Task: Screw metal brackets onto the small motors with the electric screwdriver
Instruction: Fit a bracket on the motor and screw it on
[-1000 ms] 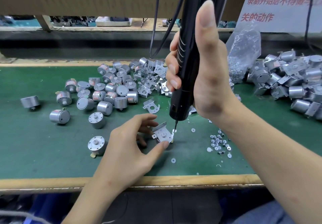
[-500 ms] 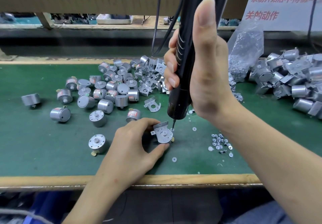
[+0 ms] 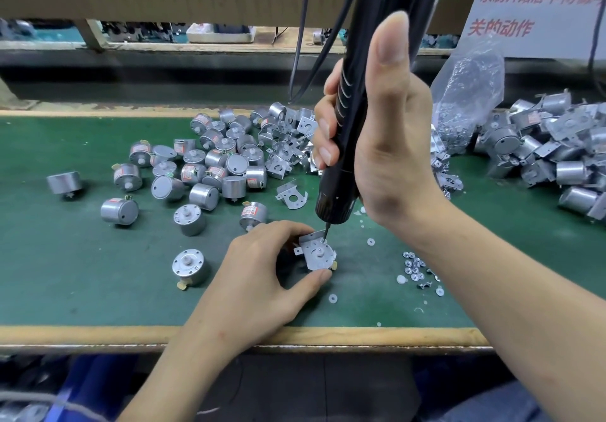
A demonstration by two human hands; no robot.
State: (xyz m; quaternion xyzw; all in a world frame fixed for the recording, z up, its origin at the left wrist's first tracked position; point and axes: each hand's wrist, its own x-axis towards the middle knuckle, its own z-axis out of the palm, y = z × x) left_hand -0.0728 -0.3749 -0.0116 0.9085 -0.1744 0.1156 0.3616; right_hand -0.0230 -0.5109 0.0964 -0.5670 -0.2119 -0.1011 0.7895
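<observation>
Bracket (image 3: pixel 310 245) is seated on a small motor (image 3: pixel 317 252) near the front of the green tabletop (image 3: pixel 65 274), pinched between thumb and fingers of the left hand (image 3: pixel 262 277). The electric screwdriver (image 3: pixel 354 110) is gripped upright by the right hand (image 3: pixel 387 146), fingers wrapped round it, with the bit set on the bracket's upper corner.

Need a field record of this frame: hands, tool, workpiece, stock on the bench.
left hand: pinches the workpiece on the green mat
right hand: grips the electric screwdriver, thumb up along its body
workpiece: bracket seated on a mostly hidden motor
bit: tip on the bracket's upper corner; screw too small to tell
loose motors: heap left of the tool
spare bracket: lies alone beside the heap
bracketed motors: pile at far right
washers and screws: scattered right of the workpiece
</observation>
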